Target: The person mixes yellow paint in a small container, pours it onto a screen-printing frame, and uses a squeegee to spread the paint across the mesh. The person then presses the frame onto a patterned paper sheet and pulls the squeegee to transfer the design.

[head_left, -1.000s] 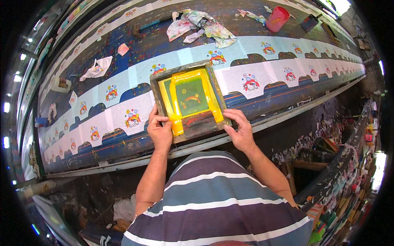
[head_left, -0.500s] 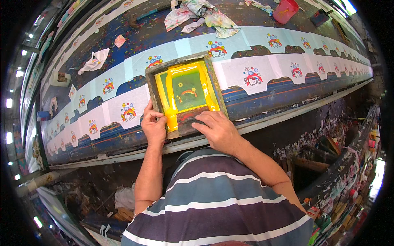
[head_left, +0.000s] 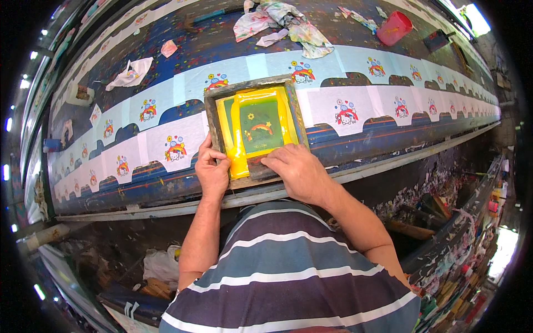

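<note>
A wooden screen-printing frame (head_left: 250, 85) lies over the white fabric strip in front of me. Its mesh (head_left: 260, 119) looks green, with flower, star and rainbow shapes in it, and thick yellow ink (head_left: 237, 136) runs along both sides. My left hand (head_left: 212, 171) is closed on the frame's left edge near the front corner. Bent fingers of my right hand (head_left: 297, 171) close on a dark red-stained squeegee (head_left: 256, 166) at the frame's near end. That hand partly hides the squeegee and the frame's near right corner.
White fabric pieces (head_left: 344, 111) and light blue ones (head_left: 261, 65) with printed rainbow characters line the long table. Stained rags (head_left: 288, 25), a white cloth (head_left: 130, 74) and a pink bucket (head_left: 395, 28) sit farther back. A metal rail (head_left: 383, 170) edges the near side.
The fingers of my right hand have drawn closer together on the squeegee. My left hand keeps its hold on the frame, while the whole view has shifted slightly.
</note>
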A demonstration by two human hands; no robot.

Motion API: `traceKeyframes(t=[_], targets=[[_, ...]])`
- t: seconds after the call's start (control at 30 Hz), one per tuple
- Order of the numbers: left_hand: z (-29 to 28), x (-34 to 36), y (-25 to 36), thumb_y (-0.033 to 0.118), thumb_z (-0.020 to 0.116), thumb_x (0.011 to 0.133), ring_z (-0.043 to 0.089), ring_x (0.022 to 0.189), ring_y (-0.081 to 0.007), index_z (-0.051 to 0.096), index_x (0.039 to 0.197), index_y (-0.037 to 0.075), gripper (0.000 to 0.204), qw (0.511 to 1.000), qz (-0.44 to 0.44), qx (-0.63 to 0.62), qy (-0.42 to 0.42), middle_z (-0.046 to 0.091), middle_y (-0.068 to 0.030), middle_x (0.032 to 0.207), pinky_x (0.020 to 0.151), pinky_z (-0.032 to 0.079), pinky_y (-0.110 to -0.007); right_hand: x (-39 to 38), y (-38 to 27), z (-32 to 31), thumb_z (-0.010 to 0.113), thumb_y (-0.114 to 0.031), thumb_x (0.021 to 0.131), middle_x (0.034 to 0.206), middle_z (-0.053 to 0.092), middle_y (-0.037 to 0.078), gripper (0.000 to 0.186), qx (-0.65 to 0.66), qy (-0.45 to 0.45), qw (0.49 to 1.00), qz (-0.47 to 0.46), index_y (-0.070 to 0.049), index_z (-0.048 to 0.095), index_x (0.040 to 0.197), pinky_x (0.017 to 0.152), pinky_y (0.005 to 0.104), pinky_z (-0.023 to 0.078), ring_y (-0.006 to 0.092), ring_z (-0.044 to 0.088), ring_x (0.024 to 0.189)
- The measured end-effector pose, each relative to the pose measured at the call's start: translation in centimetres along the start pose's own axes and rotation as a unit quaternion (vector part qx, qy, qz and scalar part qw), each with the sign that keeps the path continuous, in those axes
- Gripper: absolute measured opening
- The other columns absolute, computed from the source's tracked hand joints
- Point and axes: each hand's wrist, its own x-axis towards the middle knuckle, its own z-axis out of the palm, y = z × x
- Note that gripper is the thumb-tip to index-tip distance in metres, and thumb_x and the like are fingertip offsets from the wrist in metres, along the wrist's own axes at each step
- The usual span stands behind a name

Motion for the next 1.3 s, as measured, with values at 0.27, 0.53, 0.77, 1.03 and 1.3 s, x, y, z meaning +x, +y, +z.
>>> traceKeyframes(t=[0.27, 0.53, 0.77, 1.03, 1.3], targets=[[0.3, -0.1, 0.1, -0.014, 0.075, 0.084, 0.055, 0.164, -0.0421, 0.072, 0.086, 0.005, 0.020, 0.994, 0.056, 0.095, 0.011, 0.059, -0.0308, 0.172, 0.135, 0.040, -0.047, 2.4, 2.5, 2.3, 0.075, -0.007, 0.092, 0.125, 0.077, 0.014, 0.040, -0.040, 0.058, 0.997, -0.037, -0.005, 0.080, 0.131, 0.103, 0.0519, 0.060, 0.0374, 0.075, 0.117], [0.9, -0.1, 0.6, -0.013, 0.075, 0.084, 0.057, 0.159, -0.0452, 0.072, 0.085, 0.005, 0.018, 0.988, 0.091, 0.119, 0.020, 0.060, -0.0316, 0.170, 0.132, 0.042, -0.050, 11.4, 7.9, 0.7, 0.071, 0.009, 0.090, 0.125, 0.079, 0.022, 0.050, -0.068, 0.013, 0.998, 0.001, -0.003, 0.078, 0.137, 0.111, 0.0547, 0.058, 0.0439, 0.072, 0.126], [1.1, -0.2, 0.8, -0.012, 0.077, 0.084, 0.059, 0.154, -0.0450, 0.072, 0.084, 0.006, 0.018, 0.984, 0.108, 0.141, 0.025, 0.060, -0.0327, 0.169, 0.129, 0.042, -0.051, 9.7, 6.7, 1.8, 0.071, 0.007, 0.087, 0.128, 0.078, 0.020, 0.053, -0.099, -0.012, 0.995, 0.013, -0.005, 0.079, 0.138, 0.106, 0.0547, 0.057, 0.0443, 0.071, 0.119], [0.9, -0.1, 0.3, -0.012, 0.078, 0.084, 0.059, 0.154, -0.0429, 0.072, 0.084, 0.007, 0.020, 0.987, 0.111, 0.115, 0.017, 0.061, -0.0289, 0.170, 0.129, 0.042, -0.051, 2.2, 0.5, 2.0, 0.075, 0.001, 0.084, 0.129, 0.075, 0.015, 0.054, -0.069, -0.036, 0.997, -0.004, -0.005, 0.078, 0.138, 0.105, 0.0534, 0.056, 0.0403, 0.070, 0.118], [0.9, 0.2, 0.2, -0.012, 0.076, 0.083, 0.058, 0.157, -0.0428, 0.072, 0.085, 0.006, 0.018, 0.989, 0.109, 0.096, 0.018, 0.063, -0.0287, 0.168, 0.131, 0.041, -0.049, -0.6, -2.1, 1.3, 0.083, -0.004, 0.088, 0.137, 0.073, 0.016, 0.049, 0.004, -0.047, 0.998, 0.030, -0.005, 0.078, 0.137, 0.114, 0.0545, 0.055, 0.0416, 0.069, 0.131]])
